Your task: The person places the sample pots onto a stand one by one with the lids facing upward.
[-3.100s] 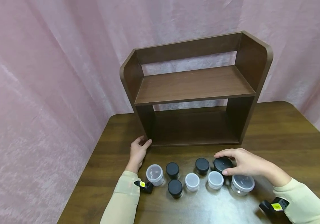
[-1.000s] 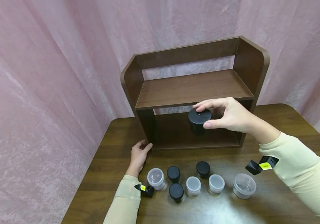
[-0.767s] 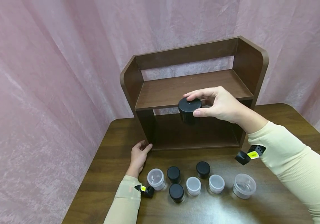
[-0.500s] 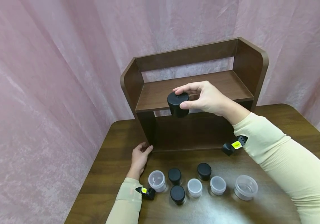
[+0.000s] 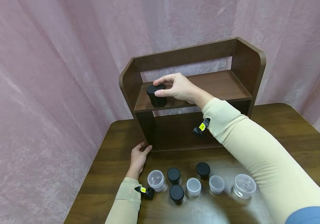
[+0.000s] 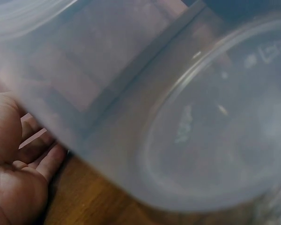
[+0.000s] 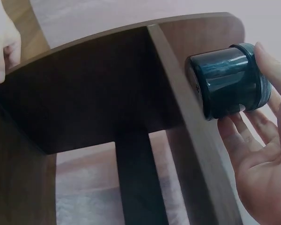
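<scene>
My right hand [image 5: 178, 88] grips a dark jar [image 7: 225, 79] by its black lid, thumb on one side and fingers on the other. The jar is upright over the left front of the upper board [image 5: 218, 85] of a brown two-tier shelf [image 5: 250, 62]. Whether its base touches that board cannot be told. At the lower left corner of the shelf, my left hand [image 5: 138, 158] holds the side panel's edge, thumb at the front and fingers outside. A clear plastic jar [image 6: 215, 122] fills most of the left wrist view, hiding part of that hand's surroundings.
On the wooden table [image 5: 101, 174] before the shelf stand several small jars, some with black lids [image 5: 176, 193], some with whitish lids [image 5: 193, 186]. A wider clear jar [image 5: 244, 186] is at the right, another clear jar [image 5: 156, 180] by my left wrist. Pink curtain [image 5: 50, 77] hangs behind.
My right hand has lifted the dark jar off the table, from on or beside the right clear jar, and carried it up and left to the upper board. My left hand stays put.
</scene>
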Available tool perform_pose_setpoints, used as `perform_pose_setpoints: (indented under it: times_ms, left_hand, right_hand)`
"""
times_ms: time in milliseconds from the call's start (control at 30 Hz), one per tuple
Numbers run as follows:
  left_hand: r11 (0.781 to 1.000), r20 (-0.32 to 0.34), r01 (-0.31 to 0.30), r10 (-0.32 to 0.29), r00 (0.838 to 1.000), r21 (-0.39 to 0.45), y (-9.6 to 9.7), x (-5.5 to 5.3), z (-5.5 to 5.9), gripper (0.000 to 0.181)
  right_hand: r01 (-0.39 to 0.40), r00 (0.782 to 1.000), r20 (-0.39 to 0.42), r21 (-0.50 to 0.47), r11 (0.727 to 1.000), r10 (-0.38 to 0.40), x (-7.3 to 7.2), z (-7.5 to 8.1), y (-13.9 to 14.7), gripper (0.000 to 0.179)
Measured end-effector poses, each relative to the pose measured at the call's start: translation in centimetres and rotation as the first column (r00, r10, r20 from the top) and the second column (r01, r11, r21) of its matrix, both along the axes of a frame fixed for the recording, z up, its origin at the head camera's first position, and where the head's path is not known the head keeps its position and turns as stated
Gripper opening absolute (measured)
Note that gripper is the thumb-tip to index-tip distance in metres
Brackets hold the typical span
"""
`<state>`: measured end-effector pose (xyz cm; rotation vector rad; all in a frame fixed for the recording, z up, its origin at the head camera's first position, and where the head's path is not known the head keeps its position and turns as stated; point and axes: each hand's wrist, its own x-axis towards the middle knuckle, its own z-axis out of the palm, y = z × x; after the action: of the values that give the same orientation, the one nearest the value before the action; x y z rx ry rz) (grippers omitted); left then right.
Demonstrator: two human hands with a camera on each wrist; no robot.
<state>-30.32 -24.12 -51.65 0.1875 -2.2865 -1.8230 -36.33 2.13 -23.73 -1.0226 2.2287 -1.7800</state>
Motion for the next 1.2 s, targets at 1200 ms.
perform_pose_setpoints:
  times_ms: [1200]
  left_hand:
    - [1.000,0.021,0.002,-0.002,1.000,-0.013,-1.3,1.1,0.5,0.057]
  right_hand:
    - [0.021,0.996,0.088,-0.104,0.994,-0.012,-0.6,-0.3,-6.5,0.048]
